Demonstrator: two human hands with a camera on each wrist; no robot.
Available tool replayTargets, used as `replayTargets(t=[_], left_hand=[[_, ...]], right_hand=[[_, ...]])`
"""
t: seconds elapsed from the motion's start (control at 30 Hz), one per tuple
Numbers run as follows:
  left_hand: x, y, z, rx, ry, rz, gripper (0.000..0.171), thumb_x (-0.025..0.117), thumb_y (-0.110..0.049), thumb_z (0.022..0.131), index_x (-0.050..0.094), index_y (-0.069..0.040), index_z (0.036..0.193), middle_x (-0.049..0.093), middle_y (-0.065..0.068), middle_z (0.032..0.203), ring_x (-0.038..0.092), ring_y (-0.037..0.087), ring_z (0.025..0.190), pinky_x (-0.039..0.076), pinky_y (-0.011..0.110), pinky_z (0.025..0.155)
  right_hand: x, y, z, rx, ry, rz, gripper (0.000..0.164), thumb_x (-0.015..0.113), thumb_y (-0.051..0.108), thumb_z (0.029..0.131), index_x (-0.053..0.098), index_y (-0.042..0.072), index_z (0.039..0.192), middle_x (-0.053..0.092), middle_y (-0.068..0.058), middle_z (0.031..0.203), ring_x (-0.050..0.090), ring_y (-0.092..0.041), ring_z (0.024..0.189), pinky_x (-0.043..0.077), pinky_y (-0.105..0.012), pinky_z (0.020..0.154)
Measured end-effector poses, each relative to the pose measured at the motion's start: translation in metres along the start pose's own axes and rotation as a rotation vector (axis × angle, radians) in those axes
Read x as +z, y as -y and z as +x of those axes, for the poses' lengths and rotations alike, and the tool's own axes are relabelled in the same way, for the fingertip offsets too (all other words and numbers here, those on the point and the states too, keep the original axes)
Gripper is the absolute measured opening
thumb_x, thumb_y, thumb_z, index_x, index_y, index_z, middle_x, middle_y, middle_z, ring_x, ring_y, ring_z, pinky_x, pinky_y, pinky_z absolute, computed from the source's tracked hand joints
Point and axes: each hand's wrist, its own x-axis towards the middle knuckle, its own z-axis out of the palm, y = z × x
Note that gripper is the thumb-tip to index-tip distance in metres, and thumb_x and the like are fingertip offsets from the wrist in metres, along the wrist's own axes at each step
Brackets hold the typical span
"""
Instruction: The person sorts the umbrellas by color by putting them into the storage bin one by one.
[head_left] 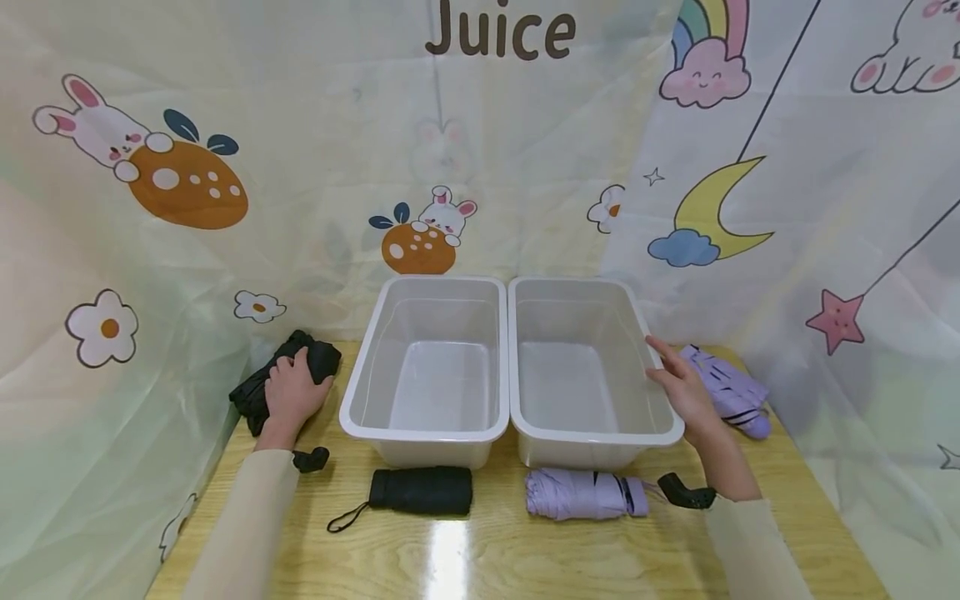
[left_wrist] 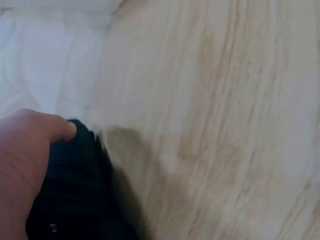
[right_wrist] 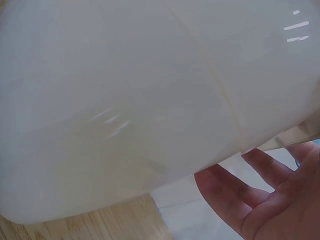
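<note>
At the left end of the table my left hand (head_left: pixel 295 390) grips a loosely bundled black umbrella (head_left: pixel 251 398) from above. In the left wrist view its thumb (left_wrist: pixel 60 128) lies along the edge of the dark fabric (left_wrist: pixel 75 185); the other fingers are out of that view. My right hand (head_left: pixel 684 392) reaches to the outer side of the right white bin (head_left: pixel 597 437), its fingertips at the rim. The right wrist view has those fingers (right_wrist: pixel 220 187) spread and fairly straight against the bin wall (right_wrist: pixel 125 100). Behind this hand lies a loosely folded lilac umbrella (head_left: pixel 723 387).
A second white bin (head_left: pixel 423 434) stands side by side with the right one. In front of them lie a rolled black umbrella (head_left: pixel 422 490) with a wrist loop and a rolled lilac umbrella (head_left: pixel 577 493). A printed curtain (head_left: pixel 315 167) hangs behind and beside the wooden table (head_left: pixel 360 567).
</note>
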Motion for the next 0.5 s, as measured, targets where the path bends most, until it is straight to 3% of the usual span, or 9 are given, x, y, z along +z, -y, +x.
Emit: replayTargets(t=[0.23, 0.5], left_hand=[[0.003, 0.005, -0.001, -0.052, 0.177, -0.020, 0.101, 0.067, -0.051, 0.085, 0.013, 0.000, 0.153, 0.037, 0.039, 0.135, 0.045, 0.056, 0.112, 0.040, 0.065, 0.086], [0.011, 0.011, 0.001, -0.103, 0.219, -0.081, 0.111, 0.070, -0.060, 0.078, 0.012, -0.006, 0.155, 0.044, 0.036, 0.133, 0.049, 0.056, 0.109, 0.040, 0.065, 0.085]], right_hand=[[0.003, 0.002, 0.000, -0.007, 0.012, 0.058, 0.060, 0.045, 0.023, 0.105, 0.016, 0.018, 0.157, 0.017, -0.024, 0.155, 0.053, -0.018, 0.108, 0.053, -0.033, 0.077], [0.001, -0.002, -0.002, 0.011, -0.009, 0.038, 0.060, 0.044, 0.022, 0.105, 0.015, 0.018, 0.158, 0.014, -0.022, 0.157, 0.053, -0.015, 0.106, 0.052, -0.032, 0.076]])
